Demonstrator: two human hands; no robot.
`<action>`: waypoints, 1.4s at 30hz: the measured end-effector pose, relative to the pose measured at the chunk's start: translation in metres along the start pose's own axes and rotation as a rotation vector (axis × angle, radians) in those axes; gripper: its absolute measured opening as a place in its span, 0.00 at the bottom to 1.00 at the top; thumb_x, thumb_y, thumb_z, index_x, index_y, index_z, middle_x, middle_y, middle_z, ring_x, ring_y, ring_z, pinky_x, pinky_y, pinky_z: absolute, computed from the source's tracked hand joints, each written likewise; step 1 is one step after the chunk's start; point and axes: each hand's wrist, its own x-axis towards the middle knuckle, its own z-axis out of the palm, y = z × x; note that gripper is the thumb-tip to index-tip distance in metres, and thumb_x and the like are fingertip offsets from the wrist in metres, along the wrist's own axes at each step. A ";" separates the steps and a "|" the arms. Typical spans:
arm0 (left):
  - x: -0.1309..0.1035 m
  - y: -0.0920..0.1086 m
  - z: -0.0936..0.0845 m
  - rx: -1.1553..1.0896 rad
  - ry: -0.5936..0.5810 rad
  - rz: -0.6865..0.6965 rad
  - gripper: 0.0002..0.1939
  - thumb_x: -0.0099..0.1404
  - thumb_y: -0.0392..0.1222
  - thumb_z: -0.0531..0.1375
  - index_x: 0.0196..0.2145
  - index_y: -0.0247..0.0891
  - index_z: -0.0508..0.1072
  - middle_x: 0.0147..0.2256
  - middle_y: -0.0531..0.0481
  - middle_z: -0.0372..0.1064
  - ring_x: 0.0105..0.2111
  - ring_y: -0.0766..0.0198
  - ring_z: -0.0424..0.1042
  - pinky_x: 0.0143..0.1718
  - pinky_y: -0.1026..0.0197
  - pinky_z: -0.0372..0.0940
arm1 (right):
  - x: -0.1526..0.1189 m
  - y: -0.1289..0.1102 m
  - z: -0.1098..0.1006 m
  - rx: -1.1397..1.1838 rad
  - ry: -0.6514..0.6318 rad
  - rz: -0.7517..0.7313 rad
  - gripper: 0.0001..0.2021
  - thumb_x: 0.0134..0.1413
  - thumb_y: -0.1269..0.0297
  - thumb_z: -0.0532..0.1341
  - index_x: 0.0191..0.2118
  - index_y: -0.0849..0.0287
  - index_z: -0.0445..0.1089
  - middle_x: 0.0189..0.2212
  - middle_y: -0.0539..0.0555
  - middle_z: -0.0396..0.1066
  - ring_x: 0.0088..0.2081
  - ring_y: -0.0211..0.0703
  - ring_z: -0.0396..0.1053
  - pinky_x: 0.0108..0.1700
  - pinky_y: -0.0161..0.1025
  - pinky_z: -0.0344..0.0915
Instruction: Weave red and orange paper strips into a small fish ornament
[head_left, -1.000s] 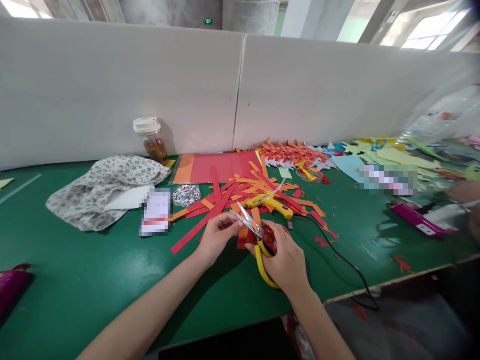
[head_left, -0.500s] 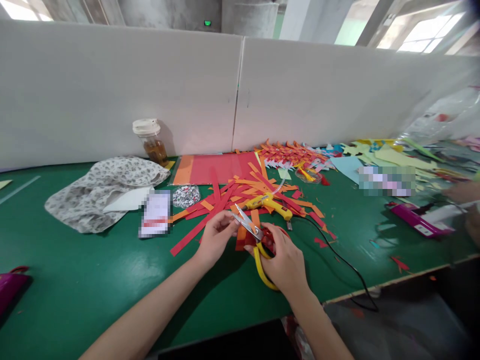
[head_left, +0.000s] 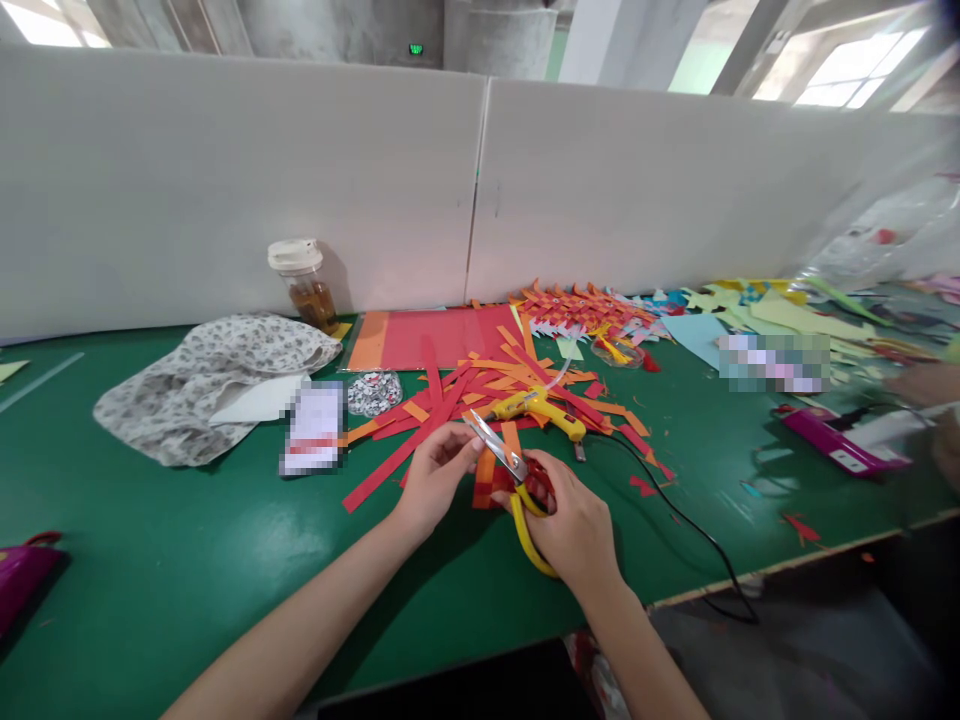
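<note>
My right hand point(head_left: 577, 520) is wrapped round the yellow handles of a pair of scissors point(head_left: 496, 440), whose blades lie together and point up and left. The blade tips reach the fingers of my left hand point(head_left: 439, 470). Its thumb and forefinger are pinched together, and whatever is between them is too small to make out. Below the blades, between my hands, is a woven orange and red paper piece point(head_left: 486, 485), partly covered by the scissors and my right fingers. A yellow glue gun point(head_left: 540, 405) lies just beyond on loose red and orange paper strips point(head_left: 397, 455).
A lidded drink cup point(head_left: 306, 285), a patterned cloth point(head_left: 180, 390), and a bag of small pieces point(head_left: 375, 393) stand back left. Woven orange pieces point(head_left: 570, 305) and a magenta case point(head_left: 840, 440) lie to the right, near another person's blurred hand point(head_left: 926, 390). The glue gun's black cable point(head_left: 697, 540) hangs over the edge.
The scissor blades, slightly apart before, have come together. The woven paper piece sits slightly lower, and both hands have barely moved.
</note>
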 end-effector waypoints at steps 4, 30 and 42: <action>0.000 -0.001 0.000 0.045 -0.042 0.027 0.12 0.54 0.47 0.63 0.24 0.36 0.69 0.24 0.54 0.65 0.25 0.69 0.64 0.28 0.66 0.61 | 0.001 0.000 -0.001 0.001 -0.014 0.004 0.22 0.48 0.54 0.60 0.48 0.60 0.63 0.40 0.58 0.73 0.38 0.48 0.72 0.34 0.38 0.67; 0.020 -0.017 -0.021 -0.174 0.157 -0.136 0.34 0.43 0.34 0.69 0.47 0.41 0.61 0.43 0.47 0.70 0.42 0.62 0.71 0.44 0.59 0.63 | 0.003 0.002 -0.001 -0.066 0.022 0.224 0.28 0.50 0.51 0.56 0.55 0.59 0.57 0.40 0.59 0.69 0.41 0.51 0.67 0.37 0.43 0.64; 0.016 -0.010 -0.014 -0.166 0.157 -0.194 0.16 0.50 0.47 0.66 0.32 0.38 0.67 0.40 0.45 0.74 0.48 0.54 0.69 0.49 0.54 0.60 | 0.003 0.002 -0.001 -0.043 0.032 0.230 0.28 0.50 0.50 0.57 0.54 0.59 0.58 0.41 0.59 0.69 0.41 0.50 0.67 0.37 0.42 0.64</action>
